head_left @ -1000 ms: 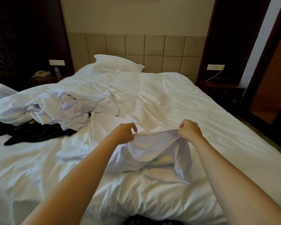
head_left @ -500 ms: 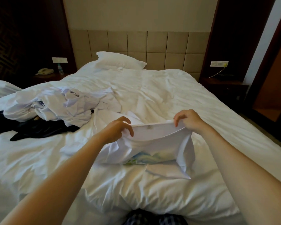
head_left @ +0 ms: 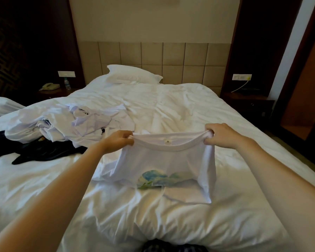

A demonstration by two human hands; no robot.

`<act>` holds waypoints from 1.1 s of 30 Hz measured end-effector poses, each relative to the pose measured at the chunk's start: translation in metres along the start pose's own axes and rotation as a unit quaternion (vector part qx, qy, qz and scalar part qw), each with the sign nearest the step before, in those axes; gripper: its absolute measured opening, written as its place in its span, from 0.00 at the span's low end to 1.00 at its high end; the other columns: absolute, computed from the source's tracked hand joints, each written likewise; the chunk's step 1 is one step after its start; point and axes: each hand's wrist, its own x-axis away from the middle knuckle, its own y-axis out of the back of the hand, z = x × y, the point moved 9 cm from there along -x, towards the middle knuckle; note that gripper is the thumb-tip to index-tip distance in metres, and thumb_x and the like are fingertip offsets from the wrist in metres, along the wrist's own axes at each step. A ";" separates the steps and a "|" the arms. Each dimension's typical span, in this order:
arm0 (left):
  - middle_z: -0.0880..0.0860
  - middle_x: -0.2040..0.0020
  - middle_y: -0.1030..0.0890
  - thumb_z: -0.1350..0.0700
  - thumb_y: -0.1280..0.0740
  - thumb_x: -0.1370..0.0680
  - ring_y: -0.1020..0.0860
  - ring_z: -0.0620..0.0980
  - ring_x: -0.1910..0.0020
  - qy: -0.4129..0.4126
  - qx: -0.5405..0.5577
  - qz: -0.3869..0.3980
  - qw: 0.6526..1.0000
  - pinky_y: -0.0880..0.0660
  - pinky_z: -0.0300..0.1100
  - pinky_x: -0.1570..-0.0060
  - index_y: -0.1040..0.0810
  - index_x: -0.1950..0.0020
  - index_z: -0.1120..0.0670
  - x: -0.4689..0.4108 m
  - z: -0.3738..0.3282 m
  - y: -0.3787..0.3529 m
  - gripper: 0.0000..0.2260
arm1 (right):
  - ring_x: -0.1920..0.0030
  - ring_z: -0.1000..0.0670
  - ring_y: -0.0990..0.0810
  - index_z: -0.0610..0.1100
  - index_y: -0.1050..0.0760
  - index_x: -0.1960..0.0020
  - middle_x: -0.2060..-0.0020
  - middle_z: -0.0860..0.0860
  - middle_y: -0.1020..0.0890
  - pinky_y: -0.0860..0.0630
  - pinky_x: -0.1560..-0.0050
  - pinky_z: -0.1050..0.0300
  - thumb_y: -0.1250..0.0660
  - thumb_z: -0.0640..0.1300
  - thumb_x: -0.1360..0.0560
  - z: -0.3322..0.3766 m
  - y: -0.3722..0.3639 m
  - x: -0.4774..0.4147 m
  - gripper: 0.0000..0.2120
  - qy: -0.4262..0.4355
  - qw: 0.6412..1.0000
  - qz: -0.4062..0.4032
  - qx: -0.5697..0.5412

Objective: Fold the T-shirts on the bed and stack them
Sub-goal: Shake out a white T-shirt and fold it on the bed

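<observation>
— Two hands hold one white T-shirt (head_left: 171,160) by its neckline. What could go wrong from here?

— The left hand (head_left: 119,141) and right hand (head_left: 220,136) each pinch the collar edge with curled fingers. To my eye the grip is narrow. Only the neck is stretched, so the body and sleeves hang bunched. Laid down like this, the shirt would likely have its creases folded in. A slip at either pinch would probably drop one side onto the bed (head_left: 171,106).

— Is there anything nearby to catch on?

— A heap of unfolded white clothes (head_left: 71,122) lies to the left, with a dark garment (head_left: 44,153) at its near edge. The shirt's left side trails near that heap, and I cannot tell whether they touch. Spreading the shirt flat could drag a neighbour along.

— How does the shirt look?

— It looks thin, soft and white. The collar is raised above the near middle of the bed, and the lower part rests crumpled on the cover. A small label (head_left: 167,141) sits inside the neck. A blue and green print (head_left: 156,179) shows low on the front, partly tucked under.
</observation>
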 end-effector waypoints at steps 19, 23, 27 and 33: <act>0.59 0.47 0.24 0.50 0.32 0.44 0.25 0.56 0.48 0.110 0.316 0.084 0.938 0.25 0.43 0.51 0.28 0.47 0.59 0.013 0.008 0.012 0.28 | 0.54 0.47 0.21 0.43 0.21 0.48 0.55 0.46 0.19 0.26 0.57 0.54 0.41 0.36 0.21 -0.012 -0.014 -0.002 0.10 -0.133 0.882 0.004 -0.452; 0.58 0.54 0.25 0.57 0.40 0.24 0.26 0.54 0.55 0.124 0.320 0.053 0.938 0.27 0.41 0.55 0.28 0.53 0.60 0.010 0.004 0.034 0.07 | 0.56 0.45 0.23 0.40 0.22 0.50 0.57 0.44 0.20 0.29 0.57 0.52 0.41 0.41 0.27 0.000 -0.005 -0.001 0.11 -0.129 0.858 0.031 -0.496; 0.59 0.57 0.29 0.60 0.42 0.25 0.30 0.53 0.59 0.139 0.200 0.039 0.969 0.31 0.41 0.53 0.30 0.58 0.59 0.006 -0.001 0.047 0.04 | 0.63 0.47 0.27 0.41 0.26 0.59 0.64 0.46 0.24 0.33 0.64 0.55 0.41 0.44 0.28 0.014 0.007 0.000 0.07 -0.137 0.854 0.028 -0.502; 0.54 0.60 0.23 0.59 0.40 0.19 0.24 0.46 0.62 0.107 0.051 0.073 0.990 0.25 0.35 0.56 0.23 0.56 0.59 0.009 -0.001 0.047 0.09 | 0.40 0.43 0.26 0.39 0.27 0.37 0.39 0.46 0.24 0.29 0.38 0.48 0.32 0.49 0.25 0.002 0.018 -0.008 0.21 -0.172 0.874 -0.080 -0.448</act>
